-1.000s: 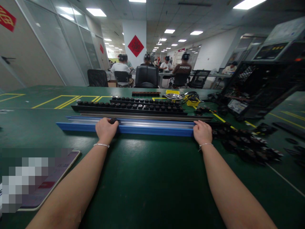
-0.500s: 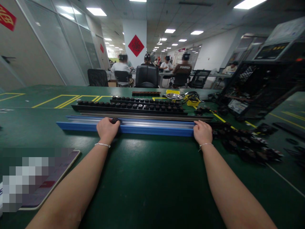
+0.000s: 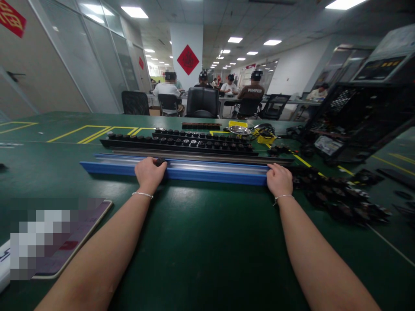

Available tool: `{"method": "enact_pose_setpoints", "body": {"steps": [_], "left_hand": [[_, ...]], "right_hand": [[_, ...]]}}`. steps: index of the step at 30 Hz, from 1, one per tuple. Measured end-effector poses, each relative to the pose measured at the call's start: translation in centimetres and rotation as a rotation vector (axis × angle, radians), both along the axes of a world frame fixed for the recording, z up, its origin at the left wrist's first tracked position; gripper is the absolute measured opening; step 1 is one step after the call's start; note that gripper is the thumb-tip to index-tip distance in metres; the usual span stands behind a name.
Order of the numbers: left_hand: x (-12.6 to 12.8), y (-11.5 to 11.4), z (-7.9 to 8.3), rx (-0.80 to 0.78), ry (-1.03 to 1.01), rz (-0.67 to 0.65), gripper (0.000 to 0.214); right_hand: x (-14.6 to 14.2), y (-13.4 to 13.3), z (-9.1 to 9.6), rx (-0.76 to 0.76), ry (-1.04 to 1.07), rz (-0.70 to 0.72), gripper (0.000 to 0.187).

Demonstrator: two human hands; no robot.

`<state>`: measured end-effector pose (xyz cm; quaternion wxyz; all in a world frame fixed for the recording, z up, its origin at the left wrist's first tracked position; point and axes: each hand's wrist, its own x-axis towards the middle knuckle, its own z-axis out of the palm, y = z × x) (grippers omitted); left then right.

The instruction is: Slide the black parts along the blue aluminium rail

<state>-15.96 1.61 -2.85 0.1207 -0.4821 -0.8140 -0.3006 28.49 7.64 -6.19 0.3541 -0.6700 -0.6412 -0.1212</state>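
Note:
A long blue channel rail (image 3: 214, 175) with a shiny metallic inside lies crosswise on the green table. My left hand (image 3: 149, 175) is closed at its left-middle part, gripping a small black part (image 3: 160, 162) that shows beside the thumb; its exact kind is hidden. At the rail's right end my right hand (image 3: 279, 179) is closed around the blue edge. Just behind the rail lies a thin dark strip (image 3: 201, 156). Farther back, black trays (image 3: 129, 144) hold rows of small round black parts.
Black parts (image 3: 346, 198) lie heaped on the right. A black computer case (image 3: 343, 116) stands behind them. A metal dish (image 3: 240, 130) and a yellow holder with cables (image 3: 265, 137) sit at the back. A purple mat (image 3: 94, 224) lies front left. People sit at far desks.
The whole view has shifted slightly, so everything appears a little farther right. Both hands keep their places on the rail.

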Motion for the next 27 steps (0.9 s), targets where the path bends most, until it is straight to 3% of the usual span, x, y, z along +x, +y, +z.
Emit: {"method": "enact_pose_setpoints", "body": {"steps": [27], "left_hand": [[0.91,-0.20,0.25,0.014,0.013,-0.040,0.038]], "right_hand": [[-0.06,-0.08,0.02,0.005,0.011,-0.009,0.042]]}}
